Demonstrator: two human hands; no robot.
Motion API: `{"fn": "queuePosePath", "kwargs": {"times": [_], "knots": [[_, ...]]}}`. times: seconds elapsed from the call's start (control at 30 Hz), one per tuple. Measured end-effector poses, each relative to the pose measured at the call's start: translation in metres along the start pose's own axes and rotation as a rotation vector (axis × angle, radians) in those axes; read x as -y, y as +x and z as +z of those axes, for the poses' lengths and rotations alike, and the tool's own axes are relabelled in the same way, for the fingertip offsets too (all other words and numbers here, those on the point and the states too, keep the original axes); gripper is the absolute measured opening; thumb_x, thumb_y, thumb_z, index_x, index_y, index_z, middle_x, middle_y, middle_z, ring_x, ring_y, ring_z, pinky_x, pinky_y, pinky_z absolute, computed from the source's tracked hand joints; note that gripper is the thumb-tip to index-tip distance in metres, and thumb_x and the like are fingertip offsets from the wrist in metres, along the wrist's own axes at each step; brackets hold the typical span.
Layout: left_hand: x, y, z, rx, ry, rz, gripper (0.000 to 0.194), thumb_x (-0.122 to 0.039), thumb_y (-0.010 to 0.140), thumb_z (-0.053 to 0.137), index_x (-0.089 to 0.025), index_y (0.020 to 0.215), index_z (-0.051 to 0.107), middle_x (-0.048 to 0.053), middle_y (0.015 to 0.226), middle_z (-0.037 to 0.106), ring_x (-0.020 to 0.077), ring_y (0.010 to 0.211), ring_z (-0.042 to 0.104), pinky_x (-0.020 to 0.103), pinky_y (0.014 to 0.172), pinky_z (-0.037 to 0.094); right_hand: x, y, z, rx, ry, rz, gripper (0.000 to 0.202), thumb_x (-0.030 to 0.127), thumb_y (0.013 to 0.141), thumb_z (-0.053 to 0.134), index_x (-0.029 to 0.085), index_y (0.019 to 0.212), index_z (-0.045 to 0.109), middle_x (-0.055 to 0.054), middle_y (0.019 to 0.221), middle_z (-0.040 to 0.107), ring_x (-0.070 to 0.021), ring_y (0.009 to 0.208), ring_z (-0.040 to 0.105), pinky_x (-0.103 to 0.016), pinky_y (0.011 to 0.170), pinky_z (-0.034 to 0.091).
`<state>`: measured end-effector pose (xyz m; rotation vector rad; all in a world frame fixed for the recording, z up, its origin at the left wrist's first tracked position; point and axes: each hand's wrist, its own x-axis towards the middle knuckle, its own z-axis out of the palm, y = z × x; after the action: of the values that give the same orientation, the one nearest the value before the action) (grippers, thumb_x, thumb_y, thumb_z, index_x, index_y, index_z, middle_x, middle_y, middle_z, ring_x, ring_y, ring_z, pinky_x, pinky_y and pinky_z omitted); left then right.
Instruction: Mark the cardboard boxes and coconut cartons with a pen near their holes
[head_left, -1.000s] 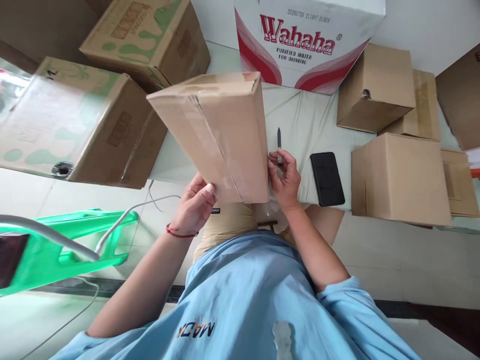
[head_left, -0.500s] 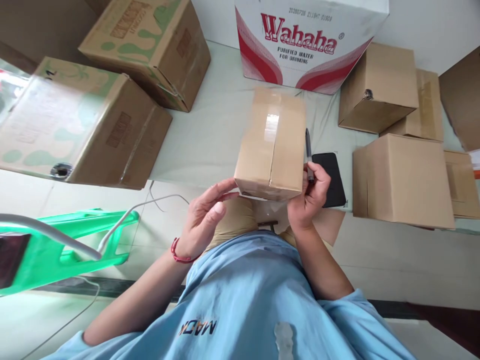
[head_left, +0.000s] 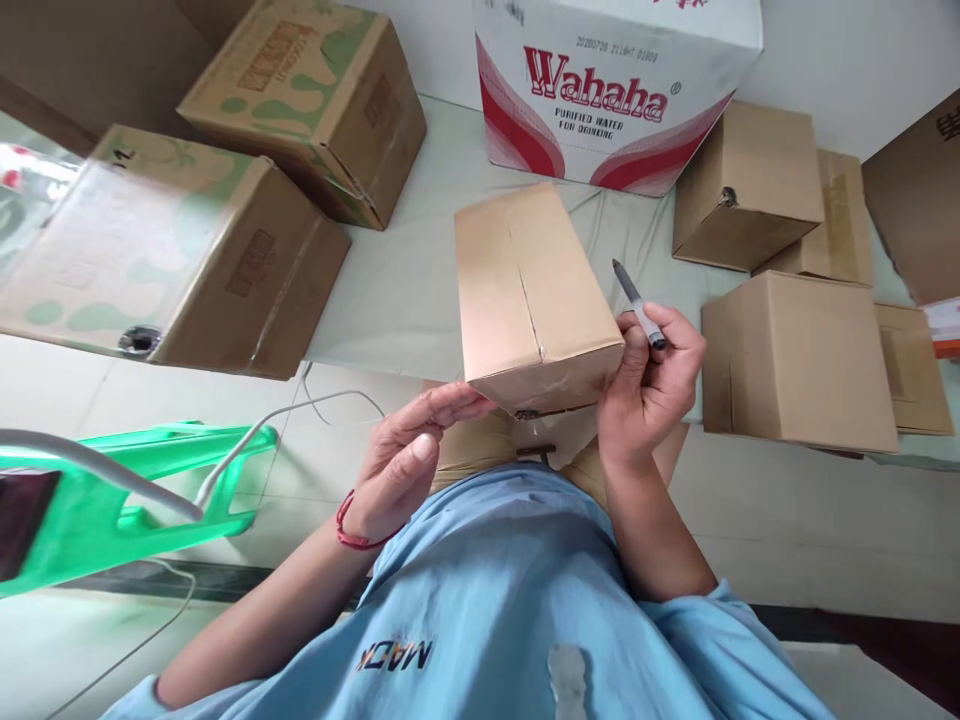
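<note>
A brown cardboard box stands tilted in front of me, with a seam running down its upper face and a small dark hole at its near lower edge. My left hand is open, its straight fingers against the box's near left corner. My right hand is closed around a grey and black pen, which points up and to the left. The thumb side of that hand touches the box's near right corner. Part of the box's underside is hidden.
A white and red Wahaha carton stands at the back. Two green-printed cartons are on the left, and several plain boxes on the right. Below left is a green plastic stool with a white cable nearby.
The box has turned, and its taped face has given way to a face without visible tape. My right hand moved right with the pen, which now leans left; the black phone is out of sight.
</note>
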<state>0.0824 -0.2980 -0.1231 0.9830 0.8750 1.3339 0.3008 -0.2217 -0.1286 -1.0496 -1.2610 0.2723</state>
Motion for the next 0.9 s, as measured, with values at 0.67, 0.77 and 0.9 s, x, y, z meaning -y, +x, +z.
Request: {"fn": "queuePosePath", "kwargs": {"times": [0.67,0.77,0.9], "knots": [[0.018,0.009,-0.011,-0.386,-0.002,-0.426,0.077,-0.047,0.081,0.095,-0.027,0.146,0.058,0.011,0.151,0.07,0.0352,0.143,0.066,0.043,0.111,0.064,0.022,-0.045,-0.032,-0.013,0.18,0.183,0.017,0.029,0.107,0.068,0.029,0.124,0.07,0.001,0.087,0.079,-0.0128,0.065,0.071,-0.028,0.06,0.064],[0.018,0.008,-0.01,-0.407,-0.047,-0.491,0.071,-0.038,0.076,0.095,-0.025,0.138,0.064,0.009,0.14,0.076,0.034,0.133,0.072,0.042,0.11,0.065,0.022,-0.029,-0.043,-0.18,0.264,0.396,0.013,0.037,0.104,0.075,0.024,0.103,0.071,0.007,0.066,0.065,-0.0082,0.05,0.057,-0.02,0.048,0.051],[0.022,-0.006,-0.021,-0.365,-0.16,-0.504,0.059,-0.045,0.077,0.09,-0.021,0.129,0.074,0.01,0.118,0.083,0.0373,0.119,0.078,0.045,0.1,0.07,0.013,-0.003,-0.074,-0.312,0.524,0.692,0.034,0.043,0.09,0.091,0.019,0.084,0.066,0.013,0.052,0.042,-0.004,0.044,0.036,-0.012,0.038,0.032]]}}
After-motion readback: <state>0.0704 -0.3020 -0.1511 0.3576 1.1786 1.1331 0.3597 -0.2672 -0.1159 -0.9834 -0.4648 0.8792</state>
